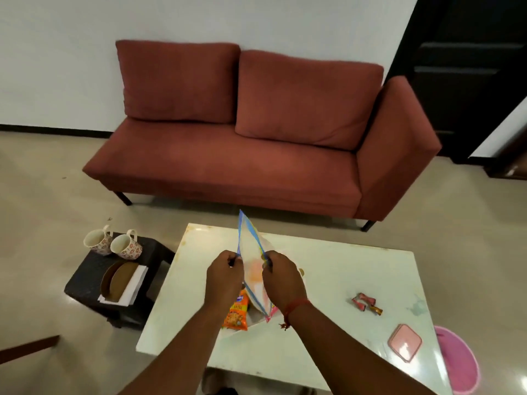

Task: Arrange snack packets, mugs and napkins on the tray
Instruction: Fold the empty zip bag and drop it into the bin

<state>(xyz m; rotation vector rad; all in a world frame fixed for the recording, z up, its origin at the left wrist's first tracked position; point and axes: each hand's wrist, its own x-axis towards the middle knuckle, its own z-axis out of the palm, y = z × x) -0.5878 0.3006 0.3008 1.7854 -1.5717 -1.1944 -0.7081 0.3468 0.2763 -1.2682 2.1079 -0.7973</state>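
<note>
Both my hands hold a white snack packet (251, 252) with blue edges upright above the white table (328, 280). My left hand (225, 276) pinches its left edge and my right hand (281, 277) pinches its right edge. Under my hands lie an orange snack packet (236, 312) and a pink packet (272, 310), resting on something white that is mostly hidden by my arms. Two floral mugs, one (97, 240) beside the other (126, 246), lie tilted on a dark stool (85, 283) left of the table. A brown tray (118, 280) and white napkins (134, 286) also sit on that stool.
A red sofa (242, 155) stands beyond the table. Small red wrapped sweets (366, 302) and a pink square case (404, 342) lie on the table's right side. A pink tub (459, 363) sits on the floor at the right edge.
</note>
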